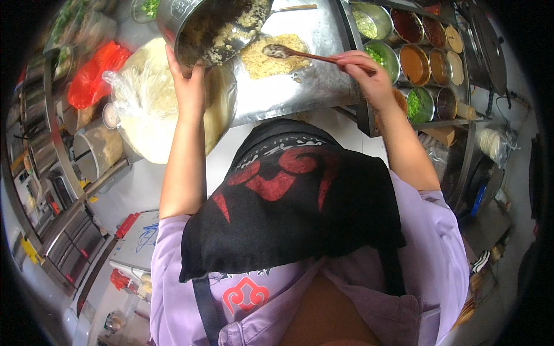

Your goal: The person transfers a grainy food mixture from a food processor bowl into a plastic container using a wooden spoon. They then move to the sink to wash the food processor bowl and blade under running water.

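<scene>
My left hand [187, 71] grips the near rim of a steel pot [179, 19], which is tipped on its side with its mouth facing right. Bits of a pale chopped mixture cling to the pot's inside. In my right hand [361, 71] is the handle of a brown wooden spoon [309, 55], reaching left. The spoon's bowl has some white food on it and sits over a flat spread of yellowish minced food [275, 54]. That spread lies on a metal worktop [277, 97], with a few small bits near its lower right corner.
Left of the worktop stands a big round mass of pale dough [149, 145] under clear plastic. Beside it is a red plastic bag [97, 78]. Right of the worktop, a rack holds several steel containers of sauces [414, 65] and chopped greens [414, 104]. A thin stick [294, 8] lies at the back.
</scene>
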The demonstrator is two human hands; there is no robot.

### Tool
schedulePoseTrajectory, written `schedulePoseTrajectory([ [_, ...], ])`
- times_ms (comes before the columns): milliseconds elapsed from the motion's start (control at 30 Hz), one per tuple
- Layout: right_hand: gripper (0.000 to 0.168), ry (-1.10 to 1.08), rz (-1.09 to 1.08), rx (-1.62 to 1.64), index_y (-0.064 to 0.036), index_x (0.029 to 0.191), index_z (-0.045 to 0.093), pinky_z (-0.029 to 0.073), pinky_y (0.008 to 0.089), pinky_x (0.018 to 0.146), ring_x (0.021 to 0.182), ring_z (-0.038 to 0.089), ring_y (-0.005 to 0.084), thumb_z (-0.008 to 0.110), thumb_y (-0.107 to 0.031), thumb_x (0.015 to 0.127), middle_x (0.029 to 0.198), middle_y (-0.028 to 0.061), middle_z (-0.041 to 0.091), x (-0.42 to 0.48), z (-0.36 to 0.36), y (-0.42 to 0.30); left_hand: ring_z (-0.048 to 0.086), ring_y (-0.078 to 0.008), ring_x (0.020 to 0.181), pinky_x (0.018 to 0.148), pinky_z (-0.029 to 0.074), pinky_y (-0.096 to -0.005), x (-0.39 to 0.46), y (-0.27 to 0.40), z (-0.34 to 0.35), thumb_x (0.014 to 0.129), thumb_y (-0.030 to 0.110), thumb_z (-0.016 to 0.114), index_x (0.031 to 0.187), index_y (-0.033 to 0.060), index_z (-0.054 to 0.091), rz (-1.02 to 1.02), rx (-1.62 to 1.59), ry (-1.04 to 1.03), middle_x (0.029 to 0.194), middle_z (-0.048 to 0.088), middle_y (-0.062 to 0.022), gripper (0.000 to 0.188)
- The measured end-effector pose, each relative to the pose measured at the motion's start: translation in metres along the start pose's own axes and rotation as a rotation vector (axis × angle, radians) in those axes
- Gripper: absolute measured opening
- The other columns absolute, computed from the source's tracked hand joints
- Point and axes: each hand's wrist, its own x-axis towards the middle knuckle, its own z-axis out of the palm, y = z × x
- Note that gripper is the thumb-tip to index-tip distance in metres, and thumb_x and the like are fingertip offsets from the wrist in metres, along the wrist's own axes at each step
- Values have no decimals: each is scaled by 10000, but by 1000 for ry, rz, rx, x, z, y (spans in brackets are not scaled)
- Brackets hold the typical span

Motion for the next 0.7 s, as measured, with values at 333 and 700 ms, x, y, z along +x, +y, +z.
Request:
schedulePoseTrajectory([
  [333, 201, 76, 125, 240, -5, 967, 620, 422, 320, 909, 1023, 541, 204, 533, -148, 856, 1047, 102, 589, 8, -47, 6, 483, -194, 1048, 886, 388, -293, -6, -1, 4, 820, -31, 480, 1409, 122, 49, -41, -14, 16, 1225, 448, -140, 746],
  [700, 166, -130, 99, -10, 3, 913, 628, 424, 302, 869, 976, 541, 201, 529, -113, 846, 1023, 109, 563, 13, -56, 16, 514, -200, 1004, 777, 495, -348, -11, 5, 9, 834, -15, 491, 1302, 140, 269, -35, -122, 33, 1191, 454, -76, 540],
])
